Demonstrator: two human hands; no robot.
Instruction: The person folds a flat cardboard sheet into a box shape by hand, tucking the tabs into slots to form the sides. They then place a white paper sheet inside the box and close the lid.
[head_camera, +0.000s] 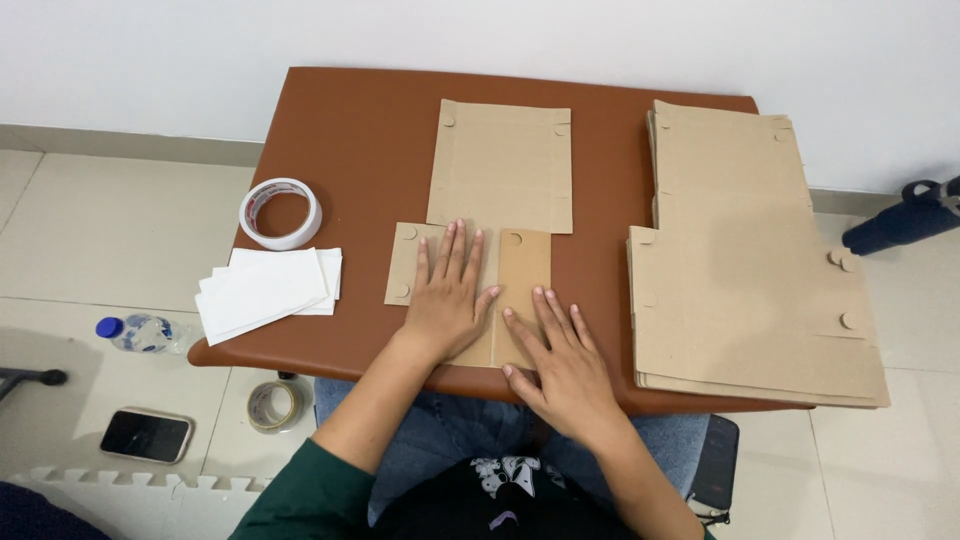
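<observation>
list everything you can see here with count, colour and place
cardboard sheet: 1, tan, table middle, partly folded under both hands
cardboard stack: 1, tan, table right
tape roll: 1, white, table left
paper slips: a few, white, below the tape
table: 1, brown
bottle: 1, clear, blue cap, floor left
phone: 1, black, floor
clear tape roll: 1, floor
left hand: flat on cardboard
right hand: flat on cardboard

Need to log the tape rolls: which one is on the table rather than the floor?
The white tape roll, lying flat on the brown table above the white papers. The clear tape roll lies on the floor beside the phone.
</observation>
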